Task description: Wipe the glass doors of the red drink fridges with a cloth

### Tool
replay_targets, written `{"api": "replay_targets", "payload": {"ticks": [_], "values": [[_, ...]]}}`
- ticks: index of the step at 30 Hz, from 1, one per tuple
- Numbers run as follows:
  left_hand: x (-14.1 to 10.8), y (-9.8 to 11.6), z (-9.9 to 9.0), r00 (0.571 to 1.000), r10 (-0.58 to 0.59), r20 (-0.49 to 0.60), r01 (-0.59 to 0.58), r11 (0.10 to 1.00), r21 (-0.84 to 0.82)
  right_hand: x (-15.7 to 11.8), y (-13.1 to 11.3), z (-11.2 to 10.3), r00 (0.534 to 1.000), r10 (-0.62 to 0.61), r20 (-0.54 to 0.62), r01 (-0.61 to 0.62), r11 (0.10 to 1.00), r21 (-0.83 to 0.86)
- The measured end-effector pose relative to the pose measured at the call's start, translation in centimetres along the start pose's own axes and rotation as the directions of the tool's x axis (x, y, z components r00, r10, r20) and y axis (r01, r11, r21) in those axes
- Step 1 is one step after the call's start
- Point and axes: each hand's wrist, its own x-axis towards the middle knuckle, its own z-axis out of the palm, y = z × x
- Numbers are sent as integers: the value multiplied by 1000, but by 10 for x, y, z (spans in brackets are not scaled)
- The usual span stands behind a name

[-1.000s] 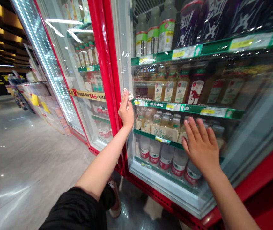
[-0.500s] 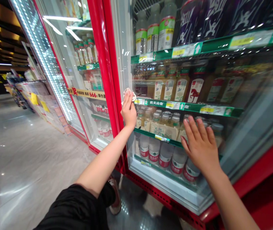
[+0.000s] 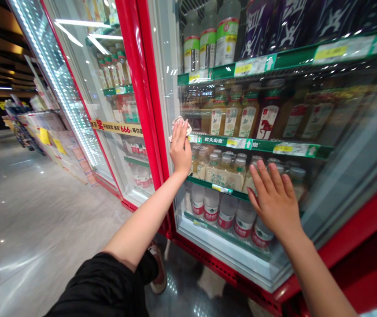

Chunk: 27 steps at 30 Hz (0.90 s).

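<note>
Under the fingers of my left hand (image 3: 180,149) is a crumpled whitish cloth (image 3: 177,125), pressed to the left edge of the glass door (image 3: 195,99) of a red-framed drinks fridge. My right hand (image 3: 274,196) lies with its fingers spread at the lower right part of the same glass, holding nothing. Behind the pane, bottles with pale labels (image 3: 223,169) and water bottles with red labels (image 3: 225,215) stand on shelves between and below my hands.
A red door frame (image 3: 142,88) separates this door from a neighbouring fridge (image 3: 109,110) on the left. Stacked goods (image 3: 54,132) line the aisle beyond. A shoe (image 3: 158,270) stands on the grey shiny floor (image 3: 26,229) by the fridge base.
My left hand has slid slightly right across the glass with the cloth. The right hand stays spread at nearly the same spot, while the view has shifted a little.
</note>
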Motion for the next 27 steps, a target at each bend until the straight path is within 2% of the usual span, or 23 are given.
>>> {"api": "replay_targets", "payload": {"ticks": [4,7,9,12,15,18,22,24,27], "values": [[-26,4,-6,987,85,138,-77,995,-62,-3,2,-3,1000,-16,18,16,1000,5],[-39,-1,-14,984,47,173,-32,995,-92,-4,3,-7,1000,-21,21,21,1000,7],[-34,-1,-13,988,-20,151,36,994,-104,-5,3,-8,1000,-19,7,19,1000,4],[-15,7,-1,992,-116,45,120,987,-104,-5,6,-9,1000,-11,-24,11,1000,-11],[-3,14,11,996,-73,-42,71,996,-54,-5,8,-8,999,15,-49,-16,999,-30],[-12,9,6,997,78,25,-78,997,14,-3,9,-6,998,46,-41,-48,998,-36],[-26,-8,-12,962,241,131,-244,970,2,-3,7,-4,997,74,-28,-75,996,-37],[-21,-9,-15,965,227,133,-226,974,-20,-3,6,-2,996,78,-31,-79,996,-38],[-2,8,-4,994,80,78,-79,997,-20,-4,6,0,996,76,-46,-78,996,-52]]}}
